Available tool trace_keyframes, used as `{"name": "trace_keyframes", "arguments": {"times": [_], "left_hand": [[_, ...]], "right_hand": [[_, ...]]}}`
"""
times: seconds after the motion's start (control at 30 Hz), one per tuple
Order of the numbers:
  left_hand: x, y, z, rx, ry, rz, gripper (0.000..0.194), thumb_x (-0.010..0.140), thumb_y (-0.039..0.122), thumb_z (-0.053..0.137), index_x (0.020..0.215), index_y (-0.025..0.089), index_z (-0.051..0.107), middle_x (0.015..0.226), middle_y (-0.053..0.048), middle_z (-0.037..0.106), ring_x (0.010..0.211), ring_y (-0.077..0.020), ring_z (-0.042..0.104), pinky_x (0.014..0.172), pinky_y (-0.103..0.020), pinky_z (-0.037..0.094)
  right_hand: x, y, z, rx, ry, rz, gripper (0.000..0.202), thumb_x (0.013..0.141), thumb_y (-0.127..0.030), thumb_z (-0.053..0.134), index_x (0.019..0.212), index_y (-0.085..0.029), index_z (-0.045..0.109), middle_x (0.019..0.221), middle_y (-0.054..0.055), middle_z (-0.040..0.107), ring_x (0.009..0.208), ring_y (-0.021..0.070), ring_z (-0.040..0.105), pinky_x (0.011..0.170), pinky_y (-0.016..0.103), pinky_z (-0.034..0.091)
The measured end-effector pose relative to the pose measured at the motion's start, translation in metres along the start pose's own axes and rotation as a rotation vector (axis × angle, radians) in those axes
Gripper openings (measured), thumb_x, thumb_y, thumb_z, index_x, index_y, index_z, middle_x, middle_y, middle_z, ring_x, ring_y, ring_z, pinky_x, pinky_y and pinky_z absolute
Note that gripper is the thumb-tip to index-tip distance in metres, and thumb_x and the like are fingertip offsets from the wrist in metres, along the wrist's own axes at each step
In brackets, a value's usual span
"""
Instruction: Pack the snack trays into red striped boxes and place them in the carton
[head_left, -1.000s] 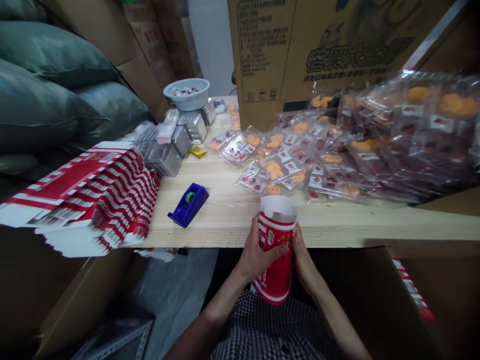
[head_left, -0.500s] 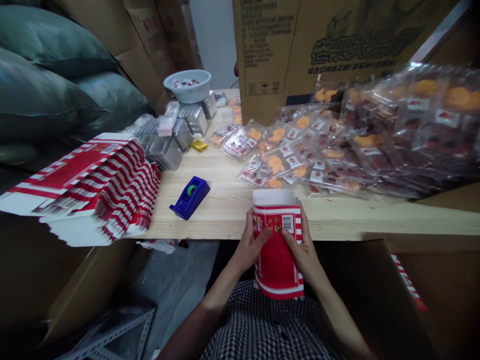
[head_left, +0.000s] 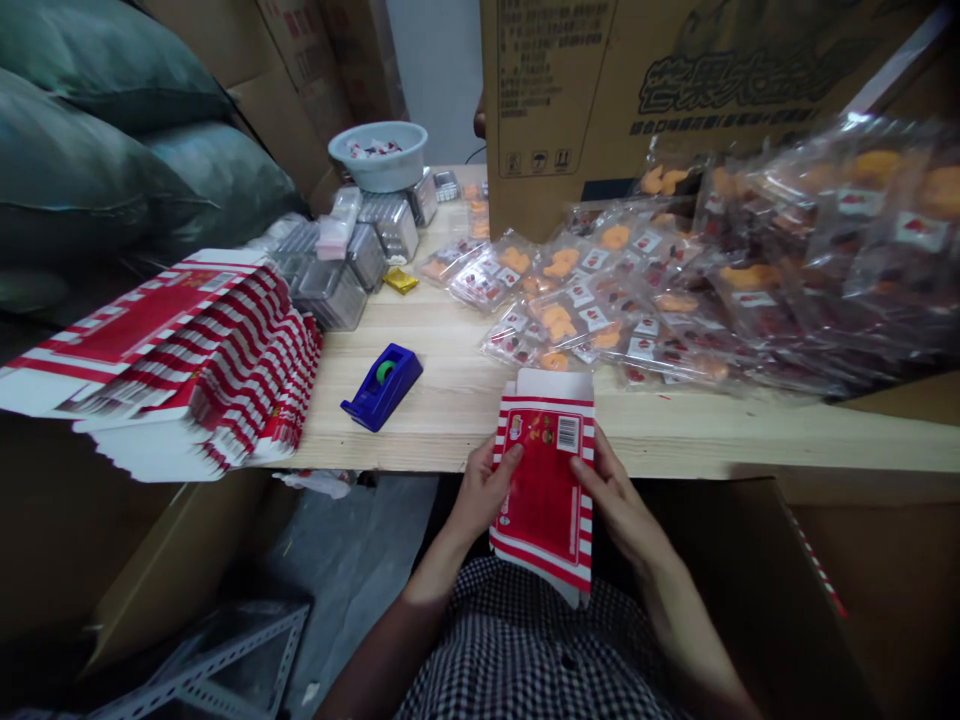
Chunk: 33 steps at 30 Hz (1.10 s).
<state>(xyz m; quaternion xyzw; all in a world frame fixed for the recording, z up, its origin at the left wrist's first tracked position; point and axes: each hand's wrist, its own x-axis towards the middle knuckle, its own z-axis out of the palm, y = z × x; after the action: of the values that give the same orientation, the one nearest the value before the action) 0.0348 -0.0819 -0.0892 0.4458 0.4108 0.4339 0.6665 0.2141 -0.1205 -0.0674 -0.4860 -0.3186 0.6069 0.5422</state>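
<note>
A red-and-white striped cardboard box (head_left: 541, 500), folded flat and printed with a barcode, is between my hands at the table's front edge. Its white end flap points away from me, and a second layer shows along its edges. My left hand (head_left: 480, 490) grips the left side, thumb on the printed face. On the right side, my right hand (head_left: 611, 490) is closed round the edge with its thumb on top. The fingers behind the box are hidden. A blue tape dispenser (head_left: 384, 388) with green tape stands on the table to the left.
A fanned stack of similar flat boxes (head_left: 225, 370) overhangs the table's left front. Clear packets (head_left: 600, 290) with orange pieces heap across the right. Behind are grey-looking clear cases (head_left: 330, 295), a white basin (head_left: 379, 160), a yellow packet (head_left: 400, 281) and a big carton (head_left: 570, 120).
The flat box in my hands has gone from bowed to flatter and turned slightly, its layers now offset at the edges. My left hand has shifted a little left. The view has moved slightly.
</note>
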Motion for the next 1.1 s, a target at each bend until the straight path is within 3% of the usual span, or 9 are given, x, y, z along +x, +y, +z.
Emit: {"name": "trace_keyframes", "arguments": {"times": [0.1, 0.2, 0.4, 0.57, 0.8, 0.87, 0.97, 1.03, 1.1], "left_hand": [[-0.005, 0.002, -0.002, -0.046, 0.021, -0.026, 0.033, 0.093, 0.041, 0.064, 0.114, 0.016, 0.067, 0.109, -0.01, 0.076, 0.093, -0.0228, 0.073, 0.084, -0.032, 0.057], [-0.01, 0.009, 0.001, 0.007, 0.064, 0.01, 0.032, 0.094, 0.039, 0.063, 0.117, 0.018, 0.065, 0.115, -0.009, 0.075, 0.096, -0.0217, 0.072, 0.089, -0.033, 0.056], [-0.012, 0.013, 0.003, 0.043, 0.052, -0.02, 0.033, 0.094, 0.038, 0.063, 0.122, 0.02, 0.063, 0.122, -0.009, 0.072, 0.102, -0.022, 0.072, 0.098, -0.036, 0.054], [-0.007, 0.002, 0.0, -0.043, 0.064, -0.08, 0.037, 0.092, 0.039, 0.067, 0.123, 0.02, 0.064, 0.117, -0.009, 0.075, 0.097, -0.022, 0.073, 0.089, -0.034, 0.058], [-0.004, -0.015, 0.007, -0.12, 0.108, -0.153, 0.042, 0.087, 0.044, 0.071, 0.117, 0.015, 0.066, 0.105, -0.01, 0.078, 0.089, -0.0249, 0.075, 0.079, -0.036, 0.06], [-0.007, -0.01, 0.01, -0.077, 0.088, -0.125, 0.043, 0.089, 0.044, 0.068, 0.121, 0.016, 0.065, 0.114, -0.011, 0.076, 0.096, -0.0257, 0.074, 0.084, -0.037, 0.06], [-0.01, 0.005, 0.011, 0.027, -0.006, -0.037, 0.046, 0.094, 0.043, 0.063, 0.133, 0.019, 0.059, 0.131, -0.012, 0.069, 0.116, -0.0267, 0.068, 0.098, -0.038, 0.055], [-0.009, 0.017, 0.007, 0.074, -0.05, 0.059, 0.052, 0.097, 0.04, 0.058, 0.145, 0.024, 0.049, 0.143, -0.011, 0.06, 0.13, -0.0255, 0.059, 0.109, -0.04, 0.048], [-0.007, 0.024, 0.0, 0.086, -0.013, 0.157, 0.058, 0.099, 0.036, 0.056, 0.153, 0.028, 0.036, 0.148, -0.011, 0.056, 0.132, -0.0236, 0.058, 0.112, -0.041, 0.047]], "right_hand": [[-0.001, -0.015, -0.017, 0.026, -0.172, -0.02, 0.069, 0.089, -0.035, 0.074, 0.15, -0.038, 0.044, 0.136, 0.004, 0.066, 0.122, 0.0218, 0.065, 0.109, 0.041, 0.048], [-0.003, -0.018, -0.023, 0.058, -0.213, -0.037, 0.072, 0.085, -0.033, 0.079, 0.149, -0.038, 0.047, 0.14, 0.005, 0.064, 0.125, 0.0237, 0.063, 0.109, 0.043, 0.048], [0.0, -0.012, -0.019, 0.145, -0.133, 0.039, 0.06, 0.081, -0.031, 0.082, 0.137, -0.032, 0.06, 0.129, 0.007, 0.072, 0.118, 0.0257, 0.068, 0.106, 0.046, 0.051], [0.007, -0.001, -0.023, 0.123, -0.056, 0.042, 0.054, 0.085, -0.031, 0.078, 0.137, -0.028, 0.06, 0.118, 0.007, 0.077, 0.106, 0.0251, 0.073, 0.097, 0.043, 0.058], [0.007, 0.02, -0.022, -0.104, -0.031, -0.053, 0.063, 0.093, -0.041, 0.067, 0.151, -0.032, 0.045, 0.148, 0.003, 0.058, 0.135, 0.0236, 0.055, 0.117, 0.045, 0.041], [0.005, 0.018, -0.019, -0.108, 0.046, -0.099, 0.071, 0.092, -0.04, 0.069, 0.155, -0.034, 0.037, 0.153, 0.002, 0.053, 0.138, 0.0233, 0.052, 0.117, 0.045, 0.041], [0.004, 0.008, -0.014, -0.087, 0.161, -0.148, 0.077, 0.09, -0.04, 0.071, 0.157, -0.035, 0.033, 0.153, 0.003, 0.053, 0.127, 0.0241, 0.061, 0.106, 0.043, 0.053], [0.002, 0.0, -0.014, -0.103, 0.185, -0.156, 0.074, 0.09, -0.039, 0.072, 0.155, -0.036, 0.037, 0.15, 0.005, 0.056, 0.112, 0.023, 0.069, 0.093, 0.04, 0.06], [-0.002, -0.007, -0.017, -0.118, 0.161, -0.165, 0.072, 0.089, -0.035, 0.073, 0.153, -0.037, 0.041, 0.144, 0.005, 0.061, 0.104, 0.021, 0.071, 0.086, 0.036, 0.062]]}}
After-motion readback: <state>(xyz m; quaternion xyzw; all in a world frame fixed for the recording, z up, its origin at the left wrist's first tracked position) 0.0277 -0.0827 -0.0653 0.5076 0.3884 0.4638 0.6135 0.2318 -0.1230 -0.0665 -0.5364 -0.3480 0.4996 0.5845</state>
